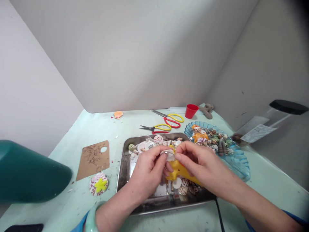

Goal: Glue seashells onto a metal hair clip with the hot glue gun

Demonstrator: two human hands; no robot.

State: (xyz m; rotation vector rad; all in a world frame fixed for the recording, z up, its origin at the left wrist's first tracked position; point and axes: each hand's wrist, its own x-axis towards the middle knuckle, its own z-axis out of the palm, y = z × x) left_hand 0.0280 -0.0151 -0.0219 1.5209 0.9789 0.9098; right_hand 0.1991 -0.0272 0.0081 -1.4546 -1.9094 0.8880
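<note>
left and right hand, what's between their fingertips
In the head view, a pale piece sits there, pinched by the left hand; the right hand is at or near its edge. A yellow piece shows below.

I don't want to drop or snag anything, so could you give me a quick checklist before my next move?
1. White shell secure: ok, pinched between thumb and finger of the left hand.
2. Right hand gripping the shell too: cannot tell, its fingertips are close but contact is unclear.
3. Tray beneath the work: ok, both hands are over it.
4. Yellow tool off the table: ok, it lies in the tray; whether it is switched on: cannot tell.
5. Both scissors clear of the hands: ok, behind the tray.
6. Black cord out of the way: not ok, it runs close by the right forearm.
</note>
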